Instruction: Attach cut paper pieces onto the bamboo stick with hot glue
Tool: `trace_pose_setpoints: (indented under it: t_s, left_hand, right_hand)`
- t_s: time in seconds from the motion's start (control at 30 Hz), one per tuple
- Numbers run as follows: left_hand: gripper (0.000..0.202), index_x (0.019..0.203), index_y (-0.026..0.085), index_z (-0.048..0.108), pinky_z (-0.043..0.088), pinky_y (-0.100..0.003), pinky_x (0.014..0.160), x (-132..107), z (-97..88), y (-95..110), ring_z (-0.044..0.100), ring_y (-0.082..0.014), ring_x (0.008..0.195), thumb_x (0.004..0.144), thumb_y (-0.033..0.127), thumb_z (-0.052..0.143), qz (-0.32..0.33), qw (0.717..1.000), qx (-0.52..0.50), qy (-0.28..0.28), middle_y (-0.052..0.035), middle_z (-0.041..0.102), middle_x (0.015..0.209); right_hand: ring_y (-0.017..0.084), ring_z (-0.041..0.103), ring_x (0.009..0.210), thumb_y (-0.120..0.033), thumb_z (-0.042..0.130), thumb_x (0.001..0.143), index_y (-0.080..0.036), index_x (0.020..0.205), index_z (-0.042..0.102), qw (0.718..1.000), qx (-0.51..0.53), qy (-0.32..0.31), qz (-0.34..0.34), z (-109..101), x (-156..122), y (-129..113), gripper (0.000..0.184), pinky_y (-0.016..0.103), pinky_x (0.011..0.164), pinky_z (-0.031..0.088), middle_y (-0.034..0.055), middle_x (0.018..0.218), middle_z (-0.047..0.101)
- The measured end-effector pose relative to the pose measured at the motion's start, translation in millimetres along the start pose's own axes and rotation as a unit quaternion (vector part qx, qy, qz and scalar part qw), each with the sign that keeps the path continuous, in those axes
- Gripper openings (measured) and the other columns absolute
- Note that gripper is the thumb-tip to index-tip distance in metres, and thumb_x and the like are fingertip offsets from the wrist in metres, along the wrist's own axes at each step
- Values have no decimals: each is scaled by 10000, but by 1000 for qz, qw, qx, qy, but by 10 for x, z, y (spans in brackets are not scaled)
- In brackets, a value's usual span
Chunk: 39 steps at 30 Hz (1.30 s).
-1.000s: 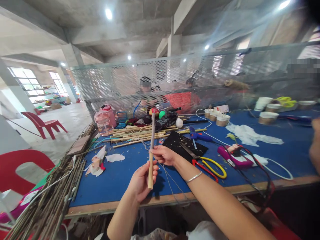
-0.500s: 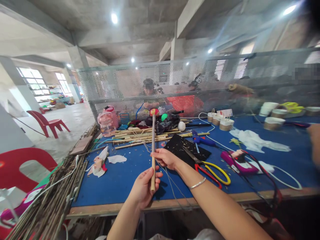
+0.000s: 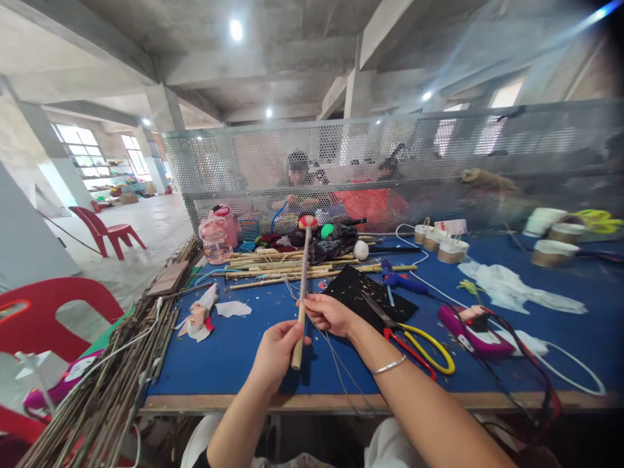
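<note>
A thin wooden stick (image 3: pixel 303 279) stands nearly upright above the blue table (image 3: pixel 234 351). My left hand (image 3: pixel 274 354) is closed round its lower end. My right hand (image 3: pixel 329 313) pinches the stick a little higher, where thin threads (image 3: pixel 336 357) hang down toward the table edge. Behind the stick's top sits a red and yellow ball (image 3: pixel 307 222).
Scissors with red and yellow handles (image 3: pixel 414 338) lie right of my hands, by a black sheet (image 3: pixel 363 289) and a blue glue gun (image 3: pixel 397 281). Bamboo sticks (image 3: pixel 283 268) lie behind. A bundle of twigs (image 3: pixel 112 383) flanks the left edge. People sit behind a mesh screen (image 3: pixel 370 162).
The view has shifted a little, so the table sits lower in the picture. My hands keep their hold on the stick, which tilts slightly more to the right at its top.
</note>
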<state>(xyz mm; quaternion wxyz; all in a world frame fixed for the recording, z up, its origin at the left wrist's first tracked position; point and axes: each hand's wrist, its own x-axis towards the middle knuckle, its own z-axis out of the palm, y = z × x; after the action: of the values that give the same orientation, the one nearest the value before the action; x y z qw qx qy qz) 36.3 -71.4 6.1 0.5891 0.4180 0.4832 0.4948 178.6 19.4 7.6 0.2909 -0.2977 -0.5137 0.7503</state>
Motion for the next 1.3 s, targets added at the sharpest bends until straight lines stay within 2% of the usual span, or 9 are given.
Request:
trace_pose_setpoints:
  t_s: [0.13,0.33,0.57,0.67,0.8,0.97,1.1,1.2,1.3]
  left_hand:
    - [405,879,125,600,308,-177,392,-22,-52,-9,432,-62,429,680,474,649,-53,993,-100,-35,-19,628,658]
    - [400,807,115,605,309,-163,375,-8,-176,-15,432,-57,387,621,450,718,-35,998,60,4,16,575,512]
    - [459,991,115,607,376,-162,385,-112,-43,28,504,-61,428,685,452,669,-165,963,-209,-35,-57,664,707]
    - [451,988,111,606,423,-190,445,-94,-61,-32,562,-98,498,713,468,639,-138,980,-125,-63,-66,662,718]
    - [330,860,114,631,375,-149,445,-31,-144,-59,507,-62,470,663,363,721,-41,998,30,-22,9,594,567]
    - [342,992,115,608,417,-147,419,-49,-120,17,540,-59,466,736,334,669,-152,968,-177,-90,-32,654,695]
    - [301,1033,92,613,463,-136,454,-96,-44,68,583,-62,523,784,261,623,-184,934,-289,-101,-78,677,795]
    - [318,1060,89,595,466,-146,462,-98,-41,73,611,-87,559,818,294,574,-187,942,-254,-115,-102,682,823]
    - [364,1013,105,583,449,-169,452,-108,-122,64,596,-101,530,812,406,557,-152,977,-96,-112,-72,668,743]
  right_hand:
    - [21,92,364,-398,703,655,-180,739,434,1000,11,5,8,-19,-5,8,356,194,351,18,-136,428,248]
    - [25,92,347,-404,695,651,-163,765,490,998,-29,43,35,80,6,31,336,207,338,21,-139,404,232]
    - [25,100,382,-400,676,689,-142,802,539,998,53,18,34,102,0,3,313,195,364,27,-121,444,249]
    - [22,123,353,-390,697,656,-151,715,511,997,-4,57,46,82,8,25,308,204,340,46,-121,410,273]
    - [27,188,333,-396,702,637,-154,683,505,993,-57,87,51,98,20,35,316,204,326,75,-112,393,313]
    - [24,107,365,-420,654,707,-138,816,553,998,21,32,58,94,6,13,319,192,351,36,-126,428,237]
    - [24,91,380,-415,664,704,-141,803,538,997,62,3,42,70,-1,22,318,182,359,29,-129,431,216]
    - [20,105,370,-443,671,687,-155,723,491,998,38,22,46,74,-2,38,342,182,349,34,-126,422,240]
    - [18,124,354,-467,680,664,-170,685,453,997,3,37,64,79,5,48,375,182,336,44,-125,413,260]
